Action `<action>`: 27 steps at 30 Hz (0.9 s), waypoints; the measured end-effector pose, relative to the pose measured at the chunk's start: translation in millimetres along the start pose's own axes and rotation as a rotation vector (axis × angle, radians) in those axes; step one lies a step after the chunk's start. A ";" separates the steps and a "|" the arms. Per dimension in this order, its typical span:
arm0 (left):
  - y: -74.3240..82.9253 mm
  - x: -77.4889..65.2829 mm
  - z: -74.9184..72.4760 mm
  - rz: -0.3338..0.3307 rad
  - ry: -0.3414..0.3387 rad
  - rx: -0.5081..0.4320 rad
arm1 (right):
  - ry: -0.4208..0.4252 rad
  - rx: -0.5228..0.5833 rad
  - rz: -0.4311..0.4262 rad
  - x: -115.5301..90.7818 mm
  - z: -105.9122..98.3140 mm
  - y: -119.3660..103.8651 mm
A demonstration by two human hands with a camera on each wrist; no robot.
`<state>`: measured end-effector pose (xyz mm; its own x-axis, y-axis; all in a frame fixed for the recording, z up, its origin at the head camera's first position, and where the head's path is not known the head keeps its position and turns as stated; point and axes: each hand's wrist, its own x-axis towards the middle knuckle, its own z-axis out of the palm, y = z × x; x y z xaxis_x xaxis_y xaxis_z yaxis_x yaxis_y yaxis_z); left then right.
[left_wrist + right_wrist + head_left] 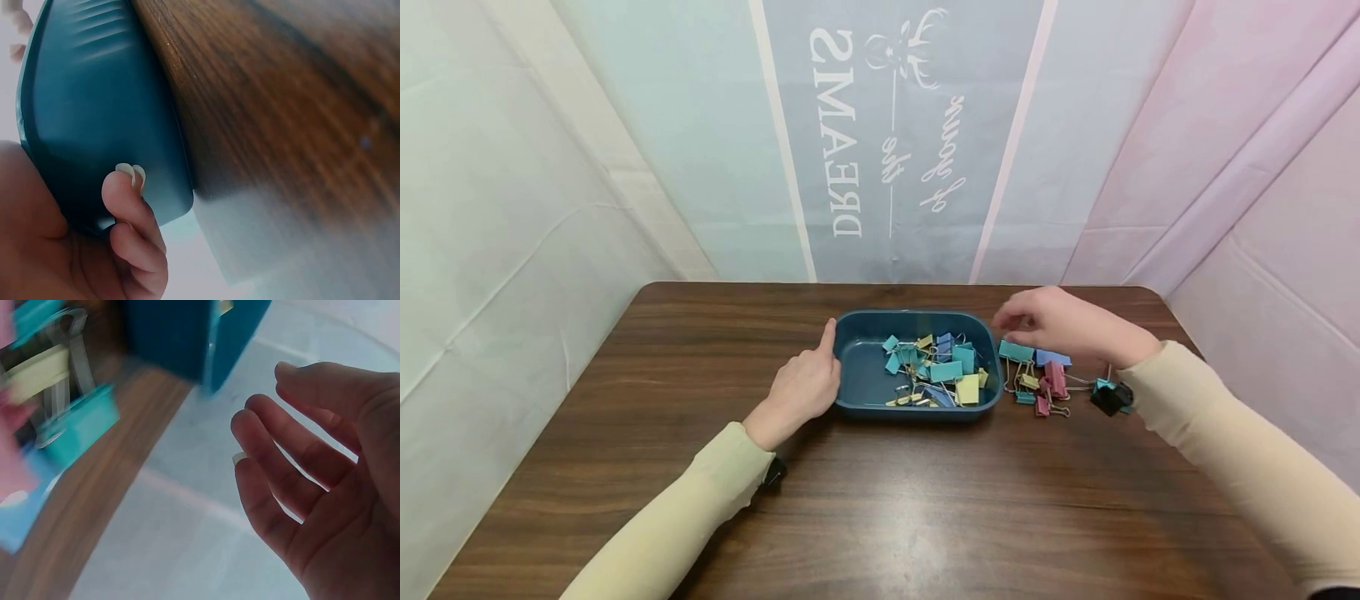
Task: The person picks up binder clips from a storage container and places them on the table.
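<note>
A dark teal bin (868,385) stands mid-table, with a heap of teal, yellow and blue binder clips (947,371) inside, mostly toward its right. My left hand (805,385) rests against the bin's left end, index finger extended along the rim. In the left wrist view, other fingers (128,194) touch the outer wall, loosely bent. Just past the bin's right end hovers my right hand (1060,323), its fingers (269,437) loosely curved with nothing between them. Under it lies a loose pile of pink, teal, blue and yellow binder clips (1054,379).
Brown wood-grain table (880,492) extends around the bin. At its back hangs a printed fabric backdrop (895,150), and pale cloth covers both sides. A teal clip (1105,385) lies partly hidden behind the right wrist's black camera (1112,400).
</note>
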<state>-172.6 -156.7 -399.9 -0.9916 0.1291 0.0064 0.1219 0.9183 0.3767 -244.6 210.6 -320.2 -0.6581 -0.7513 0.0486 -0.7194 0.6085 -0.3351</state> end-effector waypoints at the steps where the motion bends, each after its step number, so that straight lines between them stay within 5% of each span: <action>1: -0.2 -0.1 0.0 0.001 0.000 0.001 | -0.009 0.015 -0.006 7.3 0.1 -4.5; 7: -1.6 -0.9 -1.3 0.009 -0.007 0.020 | -0.036 0.080 -0.044 49.7 4.2 -29.0; 17: 0.4 1.4 -1.7 0.016 -0.012 0.029 | -0.104 -0.017 -0.276 101.1 27.5 -55.1; 27: -0.3 2.0 -3.1 0.009 -0.023 0.018 | -0.332 -0.080 -0.347 121.7 55.3 -82.4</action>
<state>-174.8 -157.9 -397.2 -0.9892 0.1461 -0.0118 0.1322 0.9236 0.3598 -253.2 54.8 -338.7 -0.2790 -0.9464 -0.1627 -0.9074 0.3153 -0.2778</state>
